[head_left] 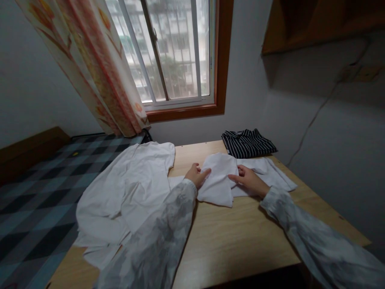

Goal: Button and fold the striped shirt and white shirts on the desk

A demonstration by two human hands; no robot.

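Note:
A white garment [218,176] lies across the table between my hands, partly lifted and folded over itself; its exact kind I cannot make out. My left hand [197,176] pinches its left edge between thumb and fingers. At the right edge of the raised part, my right hand [249,180] grips the cloth, thumb in front and some fingers hidden behind. More white fabric [270,172] stretches flat to the right, beyond my right hand. Left of my left hand, a larger white garment [129,188] is spread out loosely and wrinkled, its near end hanging close to the table's edge.
A folded black-and-white striped shirt [248,143] rests at the back of the wooden table [240,237]. Beside the table on the left is a bed with a checked cover [39,200]. A curtain [105,72], a window [177,52] and a wall shelf [315,28] stand beyond.

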